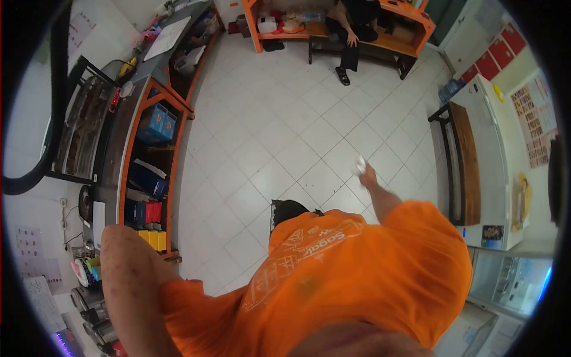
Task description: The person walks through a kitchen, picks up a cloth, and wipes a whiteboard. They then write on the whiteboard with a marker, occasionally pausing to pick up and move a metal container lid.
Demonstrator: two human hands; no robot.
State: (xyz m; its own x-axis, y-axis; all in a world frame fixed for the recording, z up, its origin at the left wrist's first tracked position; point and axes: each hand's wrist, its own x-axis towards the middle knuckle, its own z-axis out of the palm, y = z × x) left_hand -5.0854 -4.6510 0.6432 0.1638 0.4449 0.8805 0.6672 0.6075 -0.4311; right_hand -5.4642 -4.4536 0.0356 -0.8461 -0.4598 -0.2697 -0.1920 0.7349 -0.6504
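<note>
Above the tiled floor (285,137), right of the middle, my right hand (368,176) is closed round a small white object (360,165), blurred and too small to name. My right arm reaches forward from the orange shirt (321,268). On the left side my bare forearm and elbow (128,279) show, bent beside the shelving. My left hand is hidden from view.
An orange-framed counter with shelves (134,172) runs along the left. A seated person (351,30) is on a wooden bench (386,43) at the back. To the right stand another wooden bench (466,160), a white refrigerator (491,131) and a glass-fronted cooler (511,279).
</note>
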